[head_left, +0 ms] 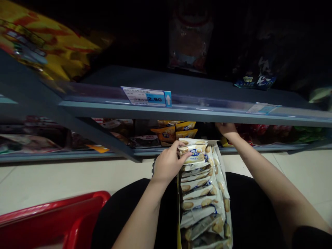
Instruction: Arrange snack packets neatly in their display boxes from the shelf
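An open carton (178, 207) full of small white snack packets (199, 202) rests between my knees, its long side pointing away from me. My left hand (168, 162) pinches one snack packet (194, 154), white with a blue logo, at the carton's far end. My right hand (227, 129) reaches under the shelf edge into the bottom shelf; its fingers are lost in the shadow, so what they touch is hidden. Orange and yellow snack packets (166, 134) stand on that bottom shelf, to the left of my right hand.
Above runs a grey shelf (197, 114) with a price tag (146, 97) on its front. A large yellow bag (52, 41) lies upper left. Dark packages (255, 81) stand upper right. At lower left is a red plastic basket (57, 214) on the pale tiled floor (127, 176).
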`<state>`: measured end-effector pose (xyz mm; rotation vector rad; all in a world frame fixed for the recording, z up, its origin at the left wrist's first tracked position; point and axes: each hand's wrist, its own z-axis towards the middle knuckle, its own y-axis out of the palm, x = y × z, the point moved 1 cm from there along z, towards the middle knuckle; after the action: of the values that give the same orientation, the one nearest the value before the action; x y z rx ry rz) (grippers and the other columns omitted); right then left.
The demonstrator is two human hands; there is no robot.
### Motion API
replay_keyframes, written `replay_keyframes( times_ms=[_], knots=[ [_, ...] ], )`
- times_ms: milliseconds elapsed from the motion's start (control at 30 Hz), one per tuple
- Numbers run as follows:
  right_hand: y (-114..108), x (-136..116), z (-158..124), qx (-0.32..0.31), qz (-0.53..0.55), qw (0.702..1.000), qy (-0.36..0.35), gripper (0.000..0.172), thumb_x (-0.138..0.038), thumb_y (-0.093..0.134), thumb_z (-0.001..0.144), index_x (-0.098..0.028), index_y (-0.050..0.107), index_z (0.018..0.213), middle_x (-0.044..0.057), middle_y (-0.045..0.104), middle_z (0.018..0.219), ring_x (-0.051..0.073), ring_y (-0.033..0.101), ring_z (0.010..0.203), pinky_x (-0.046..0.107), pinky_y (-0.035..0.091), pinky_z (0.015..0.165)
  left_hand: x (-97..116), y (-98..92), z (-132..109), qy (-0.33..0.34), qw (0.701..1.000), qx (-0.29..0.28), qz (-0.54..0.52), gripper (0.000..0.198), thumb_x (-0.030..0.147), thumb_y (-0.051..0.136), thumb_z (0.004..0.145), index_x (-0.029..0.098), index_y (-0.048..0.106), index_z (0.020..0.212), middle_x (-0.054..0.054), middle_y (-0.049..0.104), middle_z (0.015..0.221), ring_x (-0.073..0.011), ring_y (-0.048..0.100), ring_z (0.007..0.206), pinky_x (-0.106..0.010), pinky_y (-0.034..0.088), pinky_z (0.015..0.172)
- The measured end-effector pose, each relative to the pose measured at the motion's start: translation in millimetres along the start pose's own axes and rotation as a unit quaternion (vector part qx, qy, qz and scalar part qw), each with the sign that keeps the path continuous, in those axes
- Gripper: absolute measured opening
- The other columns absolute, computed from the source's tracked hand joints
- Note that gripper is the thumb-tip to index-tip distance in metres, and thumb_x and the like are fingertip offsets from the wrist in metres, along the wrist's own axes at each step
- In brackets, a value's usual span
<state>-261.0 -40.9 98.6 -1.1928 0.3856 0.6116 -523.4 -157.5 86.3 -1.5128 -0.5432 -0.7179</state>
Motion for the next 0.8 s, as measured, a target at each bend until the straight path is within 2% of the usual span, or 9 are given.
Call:
replay_keyframes(
  times_ms=[133, 200, 267, 333, 500, 567, 667, 733, 800],
  knots=[
    [-47, -15, -50, 0.176, -0.065, 0.982, -0.032, 0.007, -0.024, 0.065, 0.076, -0.019, 0.07, 0.076, 0.006, 0.069, 0.073, 0.027, 0.067, 0.083, 0.046, 0.053, 0.087, 10, -4.7, -7, -0.021, 0.997, 0.076, -0.009, 0.037, 0.051, 0.071, 0.075, 0.025, 0.053, 0.094, 0.0, 0.072, 0.09, -0.0202, 0.069, 0.081, -0.028, 0.046, 0.066],
    [-62, -22, -73, 0.23, -0.036, 0.972, -0.032, 0.008, -0.026, 0.069, 0.076, -0.019, 0.072, 0.079, 0.005, 0.067, 0.074, 0.022, 0.065, 0.076, 0.04, 0.056, 0.078, 13, -9.6, -11, -0.013, 0.996, 0.088, 0.004, 0.037, 0.052, 0.072, 0.073, 0.025, 0.051, 0.086, 0.001, 0.071, 0.086, -0.0195, 0.069, 0.081, -0.027, 0.046, 0.065],
    [-68, -22, -91, 0.228, 0.052, 0.972, -0.025, 0.013, -0.027, 0.071, 0.077, -0.02, 0.073, 0.088, 0.004, 0.068, 0.085, 0.019, 0.065, 0.077, 0.034, 0.057, 0.07, 12, -13.8, -13, -0.009, 0.996, 0.091, 0.021, 0.037, 0.053, 0.073, 0.072, 0.025, 0.051, 0.082, 0.001, 0.071, 0.084, -0.0195, 0.069, 0.08, -0.026, 0.046, 0.063],
    [-68, -18, -102, 0.191, 0.125, 0.974, -0.01, 0.017, -0.028, 0.073, 0.077, -0.021, 0.075, 0.092, 0.005, 0.07, 0.095, 0.018, 0.066, 0.081, 0.031, 0.057, 0.066, 11, -16.2, -14, -0.009, 0.995, 0.094, 0.034, 0.038, 0.054, 0.073, 0.072, 0.024, 0.052, 0.083, 0.0, 0.071, 0.085, -0.0194, 0.068, 0.079, -0.026, 0.046, 0.063],
    [-73, -19, -114, 0.101, 0.169, 0.98, 0.004, 0.017, -0.025, 0.076, 0.076, -0.023, 0.076, 0.092, 0.005, 0.072, 0.096, 0.018, 0.067, 0.082, 0.031, 0.058, 0.065, 9, -19.0, -16, 0.015, 0.996, 0.062, 0.064, 0.036, 0.051, 0.074, 0.072, 0.025, 0.053, 0.086, 0.0, 0.069, 0.094, -0.0205, 0.066, 0.085, -0.028, 0.046, 0.065],
    [-80, -32, -121, 0.098, 0.156, 0.982, -0.028, 0.015, -0.021, 0.075, 0.076, -0.025, 0.076, 0.091, 0.004, 0.072, 0.095, 0.019, 0.068, 0.085, 0.03, 0.058, 0.064, 11, -20.5, -18, 0.045, 0.996, 0.034, 0.069, 0.034, 0.044, 0.076, 0.071, 0.025, 0.053, 0.088, 0.0, 0.068, 0.098, -0.0208, 0.064, 0.089, -0.03, 0.047, 0.07],
    [-93, -56, -136, 0.135, 0.126, 0.977, -0.108, 0.022, -0.013, 0.075, 0.074, -0.029, 0.076, 0.089, 0.003, 0.072, 0.089, 0.02, 0.068, 0.08, 0.034, 0.057, 0.066, 14, -22.6, -21, 0.066, 0.996, 0.002, 0.068, 0.036, 0.035, 0.079, 0.069, 0.026, 0.054, 0.093, 0.001, 0.066, 0.101, -0.0215, 0.062, 0.093, -0.032, 0.047, 0.076],
    [-100, -67, -148, 0.165, 0.126, 0.965, -0.162, 0.029, -0.008, 0.076, 0.071, -0.032, 0.076, 0.089, 0.002, 0.072, 0.085, 0.02, 0.067, 0.075, 0.038, 0.056, 0.067, 18, -23.7, -24, 0.071, 0.996, 0.013, 0.054, 0.037, 0.036, 0.078, 0.069, 0.025, 0.055, 0.096, 0.0, 0.066, 0.103, -0.0223, 0.061, 0.096, -0.033, 0.047, 0.078],
    [-105, -72, -160, 0.165, 0.147, 0.955, -0.196, 0.032, -0.007, 0.077, 0.069, -0.033, 0.075, 0.087, 0.001, 0.071, 0.082, 0.02, 0.065, 0.07, 0.04, 0.055, 0.063, 23, -24.7, -28, 0.098, 0.993, 0.062, 0.011, 0.029, 0.037, 0.073, 0.075, 0.024, 0.057, 0.095, -0.002, 0.066, 0.102, -0.0212, 0.061, 0.094, -0.032, 0.047, 0.079]
  ],
)
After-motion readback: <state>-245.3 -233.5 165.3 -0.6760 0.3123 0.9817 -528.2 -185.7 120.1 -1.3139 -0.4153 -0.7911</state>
